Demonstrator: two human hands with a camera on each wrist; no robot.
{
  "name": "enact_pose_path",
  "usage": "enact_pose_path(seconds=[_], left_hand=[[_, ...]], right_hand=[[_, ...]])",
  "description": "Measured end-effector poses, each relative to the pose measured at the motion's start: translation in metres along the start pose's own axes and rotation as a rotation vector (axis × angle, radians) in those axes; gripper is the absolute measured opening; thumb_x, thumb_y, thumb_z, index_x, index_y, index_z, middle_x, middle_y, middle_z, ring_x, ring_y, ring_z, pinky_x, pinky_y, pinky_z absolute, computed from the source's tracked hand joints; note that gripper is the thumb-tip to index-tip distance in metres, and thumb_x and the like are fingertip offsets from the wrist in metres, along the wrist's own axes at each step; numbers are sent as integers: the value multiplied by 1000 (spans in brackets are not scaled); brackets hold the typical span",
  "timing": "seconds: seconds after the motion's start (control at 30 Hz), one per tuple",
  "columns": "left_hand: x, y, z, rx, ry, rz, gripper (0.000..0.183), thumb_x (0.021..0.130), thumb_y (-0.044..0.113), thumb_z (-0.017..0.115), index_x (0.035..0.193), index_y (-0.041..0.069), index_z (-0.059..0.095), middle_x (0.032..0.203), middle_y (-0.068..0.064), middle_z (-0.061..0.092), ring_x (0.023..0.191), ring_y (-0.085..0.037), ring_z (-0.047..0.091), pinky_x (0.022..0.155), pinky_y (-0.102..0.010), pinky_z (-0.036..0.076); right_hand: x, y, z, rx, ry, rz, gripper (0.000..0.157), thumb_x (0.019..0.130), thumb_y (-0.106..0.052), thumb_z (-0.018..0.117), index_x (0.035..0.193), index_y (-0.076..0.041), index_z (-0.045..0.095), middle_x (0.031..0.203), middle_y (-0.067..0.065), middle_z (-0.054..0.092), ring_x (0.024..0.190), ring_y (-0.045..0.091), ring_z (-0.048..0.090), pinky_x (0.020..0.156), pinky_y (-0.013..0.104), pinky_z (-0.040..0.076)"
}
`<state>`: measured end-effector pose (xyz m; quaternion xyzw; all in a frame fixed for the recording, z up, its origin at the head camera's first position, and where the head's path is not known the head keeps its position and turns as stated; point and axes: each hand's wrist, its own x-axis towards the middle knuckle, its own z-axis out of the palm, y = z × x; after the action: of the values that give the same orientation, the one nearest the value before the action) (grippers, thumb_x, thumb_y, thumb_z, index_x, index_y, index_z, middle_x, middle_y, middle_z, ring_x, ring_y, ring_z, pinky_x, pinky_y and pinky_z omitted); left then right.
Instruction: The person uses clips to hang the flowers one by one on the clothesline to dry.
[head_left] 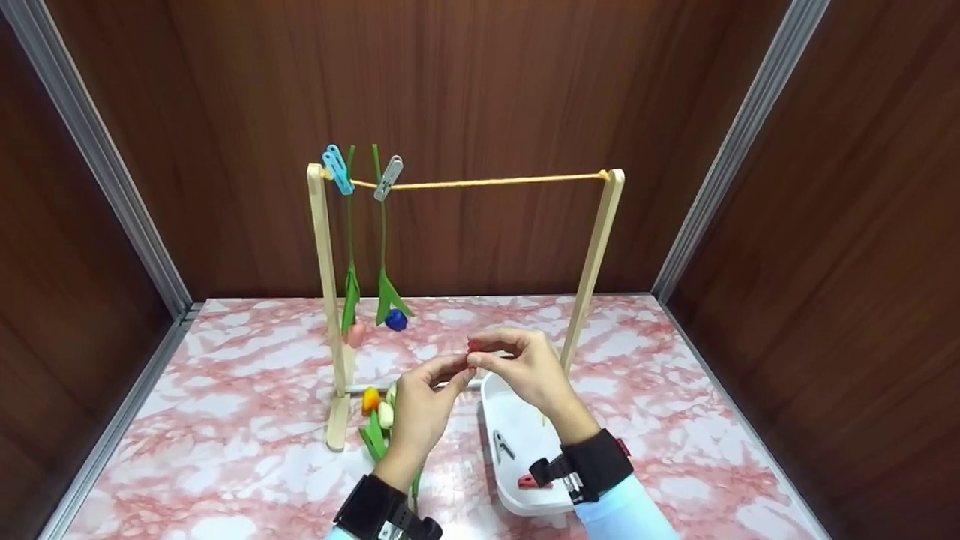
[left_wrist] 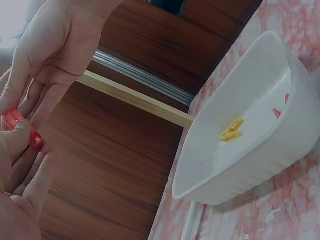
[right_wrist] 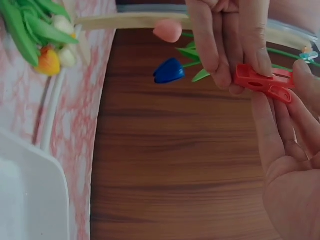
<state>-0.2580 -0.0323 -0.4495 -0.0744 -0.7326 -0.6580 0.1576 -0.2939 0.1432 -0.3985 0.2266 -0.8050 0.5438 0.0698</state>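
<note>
A red clothespin is pinched by both hands at once, in front of the rack. My left hand holds one end between thumb and fingers; my right hand grips the other. In the head view the fingers cover most of the clothespin. Behind them, a pink tulip and a blue tulip hang head down from an orange cord. A light blue clothespin and a grey clothespin clip their stems to it.
A white tray under my right forearm holds grey, red and yellow clothespins. Tulips with orange and white heads lie on the marbled table by my left forearm. Wooden posts carry the cord; brown panels stand around.
</note>
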Motion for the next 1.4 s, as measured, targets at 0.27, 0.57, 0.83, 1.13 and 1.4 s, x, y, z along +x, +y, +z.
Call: enact_pose_path(seconds=[0.27,0.57,0.83,1.13,1.4], left_hand=[[-1,-2,0,-71,-20,-21,24,95,14,85,118,8,83,115,-11,85,108,-25,81,88,-19,65],[-10,-18,-23,-37,-5,-28,20,98,4,78,118,2,81,117,-16,83,109,-24,80,94,-20,65],[-13,-24,-31,8,1,-67,14,98,3,77,111,5,83,112,-14,84,109,-25,80,88,-13,61],[-8,-24,-35,104,-4,-47,13,99,7,78,109,11,84,110,-7,85,107,-21,80,90,-17,63],[-4,-49,-53,252,-126,-2,17,98,1,76,111,8,84,112,-12,84,108,-30,80,92,-33,68]], right_hand=[[3,-1,-2,64,27,7,17,93,-8,85,107,2,85,106,22,84,89,1,78,83,20,65],[3,7,-12,220,72,7,19,94,4,80,111,14,79,102,25,83,85,4,79,86,26,69],[8,8,-16,158,106,-23,15,91,3,83,104,11,82,99,26,83,84,1,78,84,19,66],[11,8,-16,113,122,2,12,90,2,84,99,10,83,94,18,84,82,1,76,80,18,63],[9,12,-19,170,109,-12,13,91,5,82,101,13,81,92,16,84,82,2,78,84,24,68]])
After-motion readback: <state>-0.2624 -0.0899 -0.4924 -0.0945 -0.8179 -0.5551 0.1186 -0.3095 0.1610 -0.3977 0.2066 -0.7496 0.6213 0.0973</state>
